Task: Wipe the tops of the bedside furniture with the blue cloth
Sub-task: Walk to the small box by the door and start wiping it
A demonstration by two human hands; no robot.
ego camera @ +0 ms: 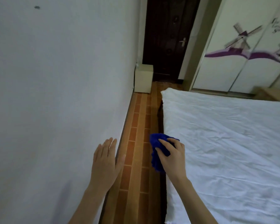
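Observation:
My right hand (173,156) is shut on a crumpled blue cloth (157,152), held in the air over the narrow gap between the wall and the bed. My left hand (105,162) is open with its fingers together, flat near the white wall. A small cream bedside cabinet (143,78) stands far ahead against the wall, at the end of the gap, well out of reach of both hands. Its top is bare.
A bed with a white sheet (225,143) fills the right side. The white wall (55,94) runs along the left. A strip of brown tiled floor (136,143) leads to a dark door (168,38). A wardrobe with a windmill picture (249,54) stands behind the bed.

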